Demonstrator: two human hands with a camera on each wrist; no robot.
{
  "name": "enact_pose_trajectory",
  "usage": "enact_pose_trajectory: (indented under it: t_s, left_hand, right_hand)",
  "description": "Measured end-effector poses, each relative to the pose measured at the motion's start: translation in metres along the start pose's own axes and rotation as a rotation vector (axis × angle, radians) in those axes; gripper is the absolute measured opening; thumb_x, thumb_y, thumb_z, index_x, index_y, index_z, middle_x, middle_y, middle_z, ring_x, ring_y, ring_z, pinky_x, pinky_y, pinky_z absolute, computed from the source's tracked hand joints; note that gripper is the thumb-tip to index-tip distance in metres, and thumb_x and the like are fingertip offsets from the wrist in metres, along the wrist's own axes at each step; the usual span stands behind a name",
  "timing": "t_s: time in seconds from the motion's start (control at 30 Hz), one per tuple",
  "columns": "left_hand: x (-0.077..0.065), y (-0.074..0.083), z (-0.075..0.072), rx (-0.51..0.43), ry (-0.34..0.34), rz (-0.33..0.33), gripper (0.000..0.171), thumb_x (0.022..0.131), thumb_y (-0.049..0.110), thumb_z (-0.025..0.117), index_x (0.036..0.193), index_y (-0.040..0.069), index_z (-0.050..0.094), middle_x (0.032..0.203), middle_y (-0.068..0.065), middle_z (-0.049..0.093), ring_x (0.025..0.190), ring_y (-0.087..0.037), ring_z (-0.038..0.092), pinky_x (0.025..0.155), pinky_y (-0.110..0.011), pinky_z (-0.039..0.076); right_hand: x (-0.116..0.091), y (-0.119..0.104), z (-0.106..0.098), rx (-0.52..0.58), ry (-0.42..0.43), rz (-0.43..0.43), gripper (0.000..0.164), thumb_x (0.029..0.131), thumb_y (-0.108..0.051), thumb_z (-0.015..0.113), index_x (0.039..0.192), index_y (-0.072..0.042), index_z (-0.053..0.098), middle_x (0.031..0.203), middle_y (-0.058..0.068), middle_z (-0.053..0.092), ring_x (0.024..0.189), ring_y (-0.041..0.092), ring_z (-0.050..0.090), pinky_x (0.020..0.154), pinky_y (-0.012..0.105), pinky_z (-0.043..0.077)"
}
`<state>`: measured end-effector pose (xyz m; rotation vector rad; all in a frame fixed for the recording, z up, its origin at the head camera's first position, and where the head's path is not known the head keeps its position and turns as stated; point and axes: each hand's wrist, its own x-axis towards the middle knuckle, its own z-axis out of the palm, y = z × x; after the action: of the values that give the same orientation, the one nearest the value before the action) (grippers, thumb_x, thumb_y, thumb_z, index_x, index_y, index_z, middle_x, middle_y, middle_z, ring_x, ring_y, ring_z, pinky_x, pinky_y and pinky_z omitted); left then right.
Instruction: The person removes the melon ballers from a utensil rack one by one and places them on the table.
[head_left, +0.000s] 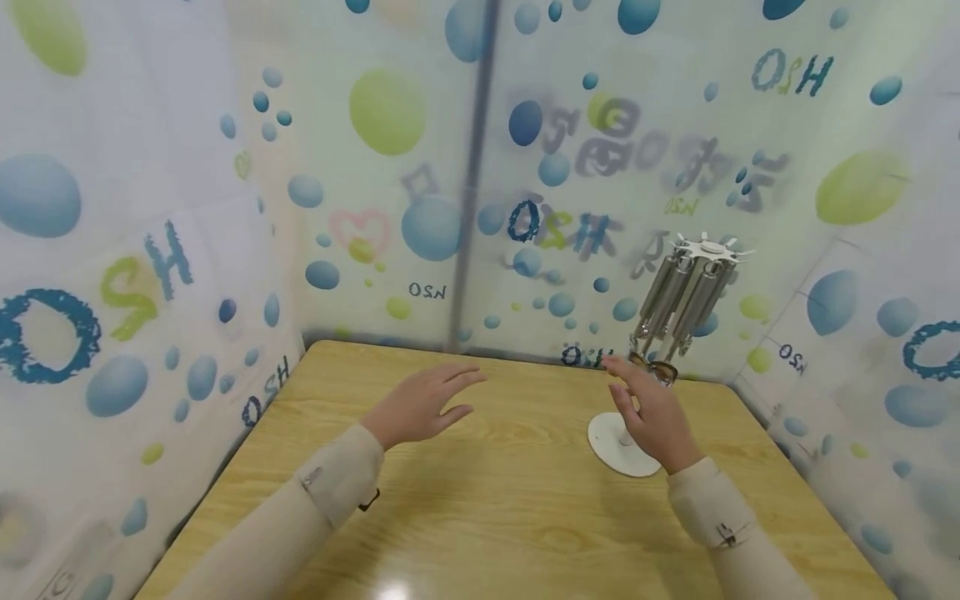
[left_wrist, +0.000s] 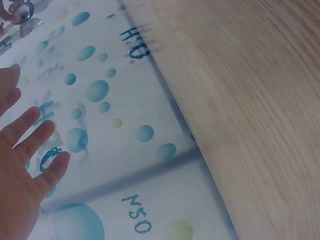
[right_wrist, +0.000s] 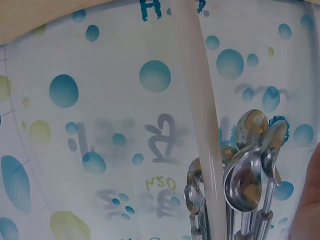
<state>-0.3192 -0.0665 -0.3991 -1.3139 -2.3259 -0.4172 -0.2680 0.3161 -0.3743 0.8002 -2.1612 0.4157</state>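
A white utensil stand with a round base (head_left: 609, 442) and a spoked top (head_left: 708, 248) stands at the right of the table. Metal utensils with spoon bowls (right_wrist: 243, 185) hang from it around its white pole (right_wrist: 204, 105), bowls downward. My right hand (head_left: 660, 421) is held in front of the stand, overlapping its lower pole in the head view, with fingers extended and nothing gripped. Only a sliver of that hand shows in the right wrist view. To the left, my left hand (head_left: 422, 408) hovers over the table, fingers spread and holding nothing.
A wood-grain table (head_left: 510, 517) extends under both arms. Translucent curtains (head_left: 337, 183) printed with blue and green bubbles surround it on the left, back and right. A dark vertical pole (head_left: 474, 167) shows behind the back curtain.
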Motion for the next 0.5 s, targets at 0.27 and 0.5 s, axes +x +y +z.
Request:
enact_pose_trajectory:
  t_s: [0.27, 0.5]
  left_hand:
    - [0.02, 0.006, 0.001, 0.0, -0.001, 0.024, 0.051, 0.101, 0.03, 0.066, 0.147, 0.011, 0.053, 0.146, -0.007, 0.054, 0.132, -0.024, 0.054, 0.107, -0.042, 0.047]
    - [0.036, 0.014, 0.003, -0.016, -0.026, 0.028, 0.05, 0.103, 0.033, 0.063, 0.147, 0.012, 0.051, 0.146, -0.007, 0.054, 0.13, -0.024, 0.056, 0.106, -0.042, 0.048]
  right_hand:
    - [0.012, 0.004, -0.024, -0.026, 0.133, -0.05, 0.046, 0.111, -0.035, 0.041, 0.133, 0.0, 0.063, 0.122, 0.019, 0.069, 0.081, 0.028, 0.07, 0.065, 0.043, 0.056]
    - [0.026, 0.007, -0.048, -0.056, 0.258, -0.064, 0.046, 0.111, -0.034, 0.042, 0.125, 0.003, 0.066, 0.119, 0.02, 0.07, 0.081, 0.028, 0.069, 0.071, 0.027, 0.052]
